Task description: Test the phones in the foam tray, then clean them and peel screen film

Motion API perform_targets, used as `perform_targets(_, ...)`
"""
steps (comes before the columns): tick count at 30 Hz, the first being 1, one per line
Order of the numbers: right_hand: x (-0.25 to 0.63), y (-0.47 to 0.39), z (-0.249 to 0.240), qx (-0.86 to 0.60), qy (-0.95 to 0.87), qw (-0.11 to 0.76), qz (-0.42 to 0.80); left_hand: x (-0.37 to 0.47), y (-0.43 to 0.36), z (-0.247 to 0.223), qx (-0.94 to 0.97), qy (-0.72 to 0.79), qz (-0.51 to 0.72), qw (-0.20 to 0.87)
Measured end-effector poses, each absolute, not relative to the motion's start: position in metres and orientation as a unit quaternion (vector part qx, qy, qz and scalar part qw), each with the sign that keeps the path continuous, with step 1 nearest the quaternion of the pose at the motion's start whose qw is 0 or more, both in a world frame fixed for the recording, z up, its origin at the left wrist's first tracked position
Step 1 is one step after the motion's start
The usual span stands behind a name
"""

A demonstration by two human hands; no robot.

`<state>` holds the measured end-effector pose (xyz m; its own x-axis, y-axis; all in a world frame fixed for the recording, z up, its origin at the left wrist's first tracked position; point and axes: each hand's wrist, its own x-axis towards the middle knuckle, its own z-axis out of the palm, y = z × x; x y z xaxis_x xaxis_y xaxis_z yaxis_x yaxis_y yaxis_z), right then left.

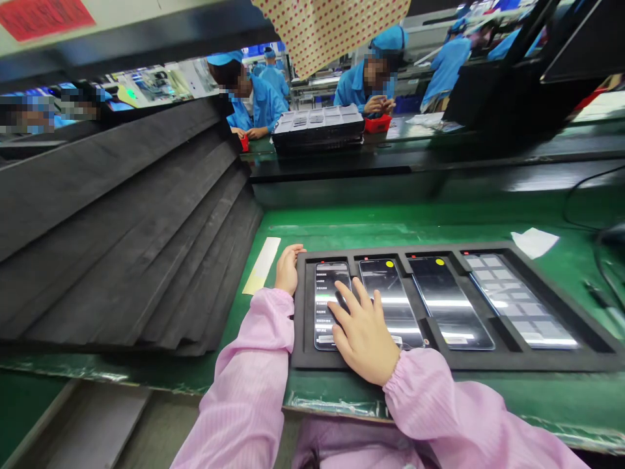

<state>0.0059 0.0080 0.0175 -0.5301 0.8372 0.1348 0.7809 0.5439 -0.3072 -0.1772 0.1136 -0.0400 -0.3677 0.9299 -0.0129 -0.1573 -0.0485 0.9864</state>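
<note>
A black foam tray [303,358] lies on the bench with several smartphones in its slots. My left hand [288,270] grips the tray's far left corner, fingers curled over its edge. My right hand [366,332] is spread above the leftmost smartphone [325,329], whose lit screen shows a list; a fingertip is at the screen, but contact is hard to make out. Part of that hand covers the second smartphone [381,280], dark with a yellow round sticker. A third smartphone [449,299] has a similar sticker. The rightmost smartphone [522,299] reflects pale rectangles.
Stacked black foam sheets [122,241] rise at the left. A paper strip [262,264] lies beside the tray, and a white paper scrap [534,242] behind it. Cables [605,293] run at the right. Across the bench, co-workers in blue sit near stacked trays [317,130] and a red bin [377,124].
</note>
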Motion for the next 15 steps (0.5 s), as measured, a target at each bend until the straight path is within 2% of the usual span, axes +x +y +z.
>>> perform_targets(7,0.056,0.001,0.01,-0.478,-0.847,0.226,0.062,-0.18,0.108,-0.039,0.391,0.554,0.614,0.404)
perform_targets(10,0.086,0.015,0.008,-0.507,-0.831,0.226,0.025,-0.181,0.092,-0.028,0.445,0.57,0.585,0.366)
perform_targets(12,0.1,0.028,0.008,-0.532,-0.824,0.195,0.012,-0.18,0.078,-0.018,0.542,0.582,0.507,0.332)
perform_targets(15,0.111,0.045,0.01,-0.549,-0.826,0.128,0.012,-0.177,0.058,-0.002,0.698,0.572,0.323,0.285)
